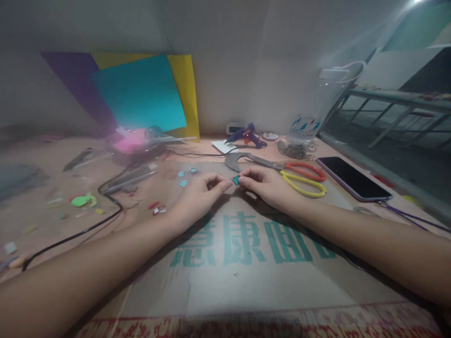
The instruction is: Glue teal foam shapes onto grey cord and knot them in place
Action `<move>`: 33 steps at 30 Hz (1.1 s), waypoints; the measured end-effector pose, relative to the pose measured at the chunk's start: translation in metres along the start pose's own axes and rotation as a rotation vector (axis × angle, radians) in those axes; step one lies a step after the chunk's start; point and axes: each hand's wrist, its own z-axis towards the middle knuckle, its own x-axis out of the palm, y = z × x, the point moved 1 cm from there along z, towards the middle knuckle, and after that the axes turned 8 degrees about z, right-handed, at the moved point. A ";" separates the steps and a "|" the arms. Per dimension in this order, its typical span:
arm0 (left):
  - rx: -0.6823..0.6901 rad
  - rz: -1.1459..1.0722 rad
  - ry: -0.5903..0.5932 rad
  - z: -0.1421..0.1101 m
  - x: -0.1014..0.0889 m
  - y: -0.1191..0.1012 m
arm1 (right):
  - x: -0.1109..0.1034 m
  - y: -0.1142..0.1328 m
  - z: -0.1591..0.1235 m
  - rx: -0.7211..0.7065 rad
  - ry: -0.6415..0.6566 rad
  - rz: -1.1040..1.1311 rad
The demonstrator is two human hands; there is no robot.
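My left hand and my right hand meet over a flattened cardboard sheet with green printed characters. Between their pinched fingertips sits a small teal foam piece; both hands grip it. A few more teal scraps lie on the cardboard just left of my left hand. Scissors with orange and yellow handles rest right behind my right hand.
A dark phone lies at the right. A blue glue gun stands at the back, its black cable trailing left. Teal, yellow and purple sheets lean on the wall. Pink material and coloured scraps litter the left.
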 end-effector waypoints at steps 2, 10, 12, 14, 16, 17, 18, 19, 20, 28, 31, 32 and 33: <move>-0.021 -0.027 0.002 -0.001 0.000 -0.002 | 0.000 0.000 0.000 -0.006 -0.007 -0.023; -0.110 -0.151 0.060 -0.003 0.005 0.001 | 0.001 -0.003 0.000 -0.022 0.011 -0.061; -0.110 -0.196 0.076 -0.001 0.006 0.004 | 0.001 -0.003 0.001 -0.029 0.013 -0.074; -0.085 -0.250 0.098 0.000 0.008 0.006 | 0.001 -0.002 0.001 -0.043 0.014 -0.081; -0.046 -0.281 0.125 0.000 0.008 0.006 | 0.000 -0.001 0.001 -0.033 0.011 -0.083; -0.025 -0.277 0.137 0.001 0.008 0.006 | 0.000 -0.001 0.001 -0.019 0.009 -0.086; 0.000 -0.258 0.146 0.001 0.008 0.006 | 0.000 -0.001 0.000 -0.005 0.001 -0.087; 0.027 -0.229 0.145 0.001 0.008 0.005 | 0.000 -0.001 0.000 0.003 -0.008 -0.085; 0.048 -0.193 0.136 0.001 0.007 0.005 | 0.000 -0.001 0.000 0.005 -0.015 -0.079; 0.019 -0.075 0.114 0.001 0.006 0.003 | 0.000 0.002 0.000 -0.054 -0.020 -0.135; 0.000 -0.066 0.102 -0.001 0.005 0.003 | -0.001 0.002 0.000 -0.069 -0.025 -0.163; 0.004 -0.068 0.097 -0.001 0.005 0.004 | 0.000 0.002 0.000 -0.071 -0.026 -0.170; 0.008 -0.069 0.091 -0.001 0.005 0.004 | 0.000 0.002 0.000 -0.072 -0.028 -0.174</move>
